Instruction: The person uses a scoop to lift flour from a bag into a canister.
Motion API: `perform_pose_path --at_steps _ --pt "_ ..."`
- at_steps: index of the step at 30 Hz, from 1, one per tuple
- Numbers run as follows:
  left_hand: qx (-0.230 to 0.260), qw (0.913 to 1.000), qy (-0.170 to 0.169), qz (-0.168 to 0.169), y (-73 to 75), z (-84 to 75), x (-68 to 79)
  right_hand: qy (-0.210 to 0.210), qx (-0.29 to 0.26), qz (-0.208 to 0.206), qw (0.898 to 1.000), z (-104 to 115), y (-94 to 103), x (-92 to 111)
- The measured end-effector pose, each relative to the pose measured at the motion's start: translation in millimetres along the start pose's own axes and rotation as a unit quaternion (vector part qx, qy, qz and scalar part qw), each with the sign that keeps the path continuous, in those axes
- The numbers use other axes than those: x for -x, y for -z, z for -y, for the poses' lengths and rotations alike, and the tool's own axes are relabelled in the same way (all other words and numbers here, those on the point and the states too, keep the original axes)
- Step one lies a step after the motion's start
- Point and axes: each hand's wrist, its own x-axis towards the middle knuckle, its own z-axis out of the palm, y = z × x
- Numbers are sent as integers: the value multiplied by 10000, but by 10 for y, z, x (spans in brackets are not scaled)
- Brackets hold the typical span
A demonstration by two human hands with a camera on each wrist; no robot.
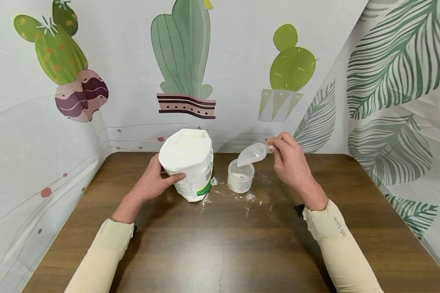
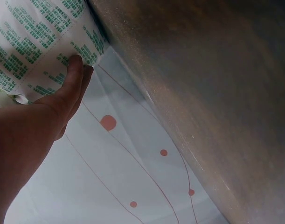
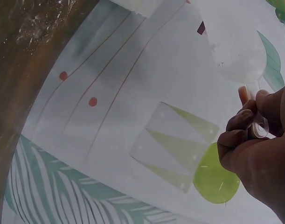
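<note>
An opened white bag of white powder (image 1: 191, 182) stands on the table, leaning, its top full to the rim. My left hand (image 1: 152, 181) grips it from the left, thumb on the near side; the left wrist view shows fingers against the bag's green-printed side (image 2: 37, 44). To its right sits a clear round tub (image 1: 239, 185) with some white powder inside. My right hand (image 1: 291, 162) pinches the handle of a clear plastic scoop (image 1: 254, 154). The scoop tilts down to the left, its tip over the tub's opening. In the right wrist view the scoop bowl (image 3: 240, 44) looks whitish.
Spilled white powder (image 1: 250, 197) is scattered on the brown wooden table (image 1: 212, 248) around the tub and the bag. Right behind the table's far edge hangs a white cloth (image 1: 238, 73) printed with cacti, and leaves are printed on the right side.
</note>
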Motion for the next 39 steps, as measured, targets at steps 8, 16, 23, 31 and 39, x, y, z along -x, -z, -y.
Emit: perform_pose_path --at_steps 8,16,23,31,39 --pt "29 9999 129 -48 -11 -109 22 63 -55 -132 9999 45 15 -41" --pt "17 10000 67 26 15 -344 53 103 -95 -292 9995 97 2 -86" --pt "-19 10000 40 41 24 -342 52 187 -159 -381 9990 149 -11 -115" --pt "-155 9998 74 37 29 -381 49 185 -212 -458 9986 177 -24 -139" --pt "-121 9998 138 32 32 -395 53 199 -302 -529 9979 219 -57 -174"
